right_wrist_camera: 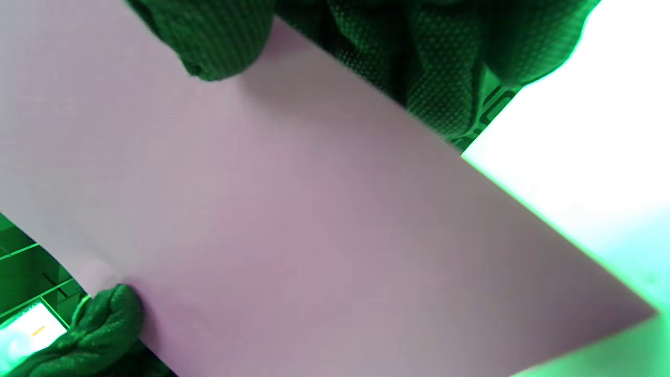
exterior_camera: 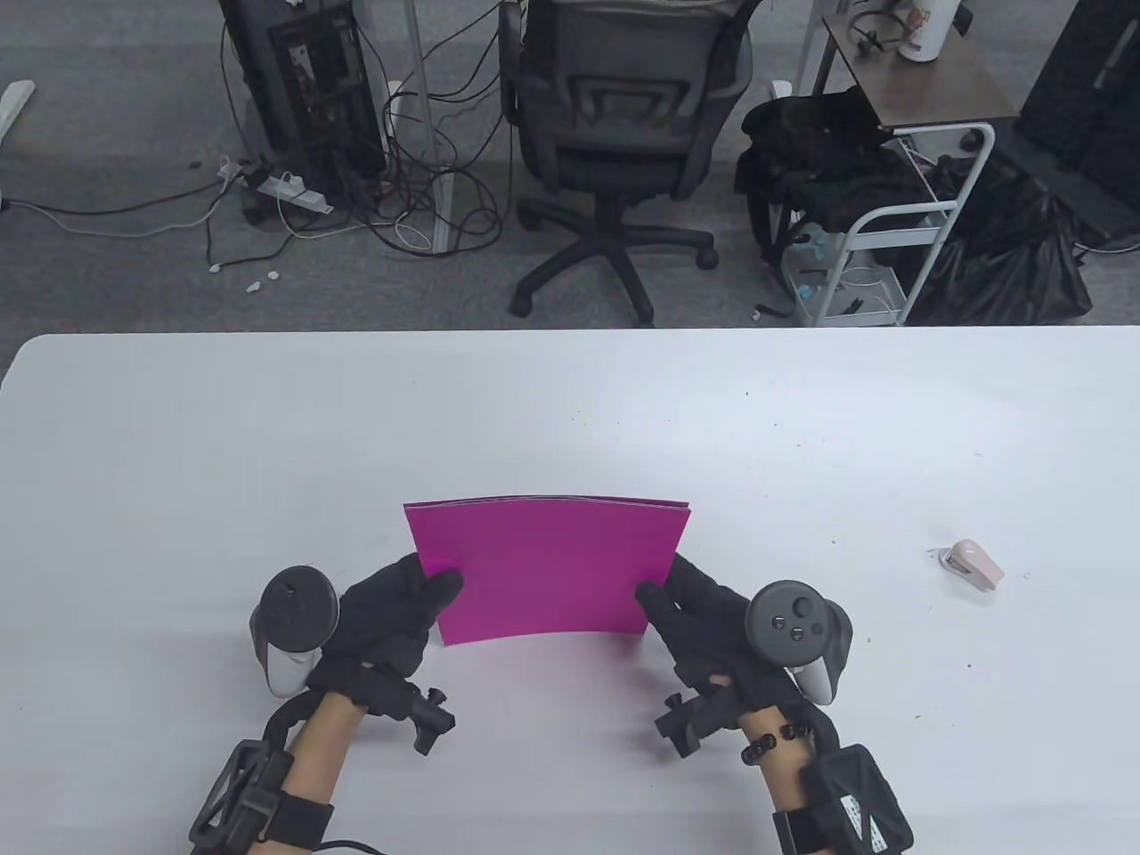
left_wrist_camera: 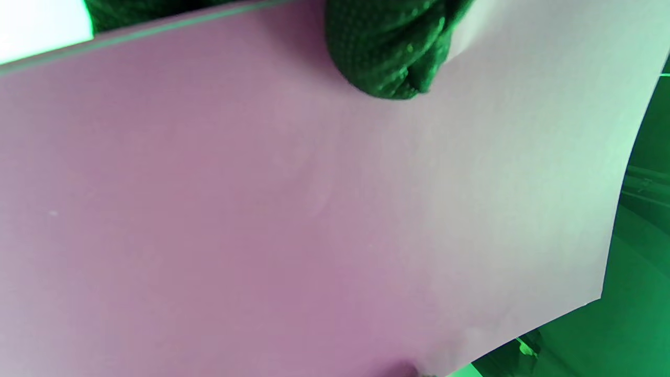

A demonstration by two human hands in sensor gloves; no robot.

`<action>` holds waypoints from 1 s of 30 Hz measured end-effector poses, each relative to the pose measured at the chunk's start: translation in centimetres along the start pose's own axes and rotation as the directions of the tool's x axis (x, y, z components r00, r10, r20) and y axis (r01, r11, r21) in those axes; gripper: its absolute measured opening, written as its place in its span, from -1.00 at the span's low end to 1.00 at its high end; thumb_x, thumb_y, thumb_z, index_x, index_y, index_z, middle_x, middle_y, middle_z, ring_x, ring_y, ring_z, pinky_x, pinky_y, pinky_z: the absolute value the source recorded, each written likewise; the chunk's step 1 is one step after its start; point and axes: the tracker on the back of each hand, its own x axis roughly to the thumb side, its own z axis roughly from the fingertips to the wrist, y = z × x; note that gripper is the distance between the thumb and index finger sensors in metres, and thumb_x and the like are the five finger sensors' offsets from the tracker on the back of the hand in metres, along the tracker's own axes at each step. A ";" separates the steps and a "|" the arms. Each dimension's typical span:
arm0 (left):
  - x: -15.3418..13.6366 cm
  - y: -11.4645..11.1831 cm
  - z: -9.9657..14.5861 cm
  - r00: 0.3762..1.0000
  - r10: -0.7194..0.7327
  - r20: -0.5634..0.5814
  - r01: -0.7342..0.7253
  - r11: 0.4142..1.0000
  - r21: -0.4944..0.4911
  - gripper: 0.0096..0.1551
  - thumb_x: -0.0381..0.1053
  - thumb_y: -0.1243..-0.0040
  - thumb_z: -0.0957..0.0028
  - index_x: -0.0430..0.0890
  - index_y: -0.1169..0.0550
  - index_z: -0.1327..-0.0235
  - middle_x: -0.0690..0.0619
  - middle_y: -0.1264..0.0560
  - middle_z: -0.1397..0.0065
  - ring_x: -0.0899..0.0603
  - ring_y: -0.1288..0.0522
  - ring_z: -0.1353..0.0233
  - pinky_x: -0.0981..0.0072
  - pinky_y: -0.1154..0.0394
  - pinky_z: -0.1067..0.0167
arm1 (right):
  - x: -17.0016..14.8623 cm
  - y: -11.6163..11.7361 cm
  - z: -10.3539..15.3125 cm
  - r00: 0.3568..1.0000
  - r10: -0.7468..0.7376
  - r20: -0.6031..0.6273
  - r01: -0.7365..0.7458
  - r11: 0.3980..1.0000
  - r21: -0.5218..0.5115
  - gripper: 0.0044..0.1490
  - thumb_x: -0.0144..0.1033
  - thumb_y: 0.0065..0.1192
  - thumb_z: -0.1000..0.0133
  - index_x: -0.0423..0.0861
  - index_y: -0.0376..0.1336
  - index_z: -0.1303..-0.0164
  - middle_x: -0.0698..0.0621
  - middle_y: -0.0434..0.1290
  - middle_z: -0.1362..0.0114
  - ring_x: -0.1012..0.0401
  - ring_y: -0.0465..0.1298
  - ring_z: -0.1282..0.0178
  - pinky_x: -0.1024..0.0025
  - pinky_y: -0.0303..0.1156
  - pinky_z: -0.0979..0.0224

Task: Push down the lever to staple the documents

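Both hands, left hand [exterior_camera: 392, 614] and right hand [exterior_camera: 704, 623], pinch the pink papers [exterior_camera: 548, 570] by the sides, squaring them for the stapler [exterior_camera: 973, 565]

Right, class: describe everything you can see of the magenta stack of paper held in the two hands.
The magenta paper stack is a rectangular sheaf with a plain, matte cover and several thin sheet edges showing along its far side. It bows gently across its width. The left hand grips its near left corner, thumb on top; the right hand grips the near right corner the same way. It lies near the front middle of the white table, well apart from the small stapler to its right.
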 end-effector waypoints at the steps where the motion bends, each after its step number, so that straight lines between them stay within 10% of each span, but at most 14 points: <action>1: 0.0 0.2 0.1 1.000 -0.004 0.001 0.004 1.000 0.009 -0.56 -0.10 -0.24 -0.13 -0.02 -0.61 -0.28 -0.03 -0.69 -0.34 -0.24 -0.70 -0.34 -0.31 -0.63 -0.25 | 0.0 0.0 0.0 1.000 0.014 0.002 -0.014 1.000 -0.001 -0.18 -0.07 0.14 -0.16 -0.32 0.14 -0.51 -0.34 0.37 -0.47 -0.28 0.51 -0.37 -0.29 0.40 -0.39; 16: -0.4 5.0 1.6 0.998 0.064 0.015 -0.066 0.975 0.214 -0.57 -0.10 -0.23 -0.13 -0.04 -0.61 -0.28 -0.05 -0.69 -0.33 -0.25 -0.70 -0.31 -0.29 -0.62 -0.23 | -1.3 -2.5 -1.1 0.919 0.394 -0.006 -0.393 0.919 0.034 -0.09 -0.03 0.11 -0.16 -0.32 0.04 -0.58 -0.45 0.16 -0.58 -0.42 0.31 -0.49 -0.40 0.24 -0.44; 30: -0.4 6.4 2.2 0.997 0.069 0.027 -0.073 0.964 0.257 -0.57 -0.10 -0.23 -0.14 -0.05 -0.61 -0.28 -0.04 -0.69 -0.33 -0.25 -0.69 -0.32 -0.30 -0.61 -0.24 | -8.3 -15.0 -3.0 0.703 0.640 -0.310 -0.648 0.756 0.091 -0.10 -0.04 0.12 -0.15 -0.31 0.04 -0.58 -0.42 0.17 -0.58 -0.39 0.32 -0.50 -0.36 0.24 -0.47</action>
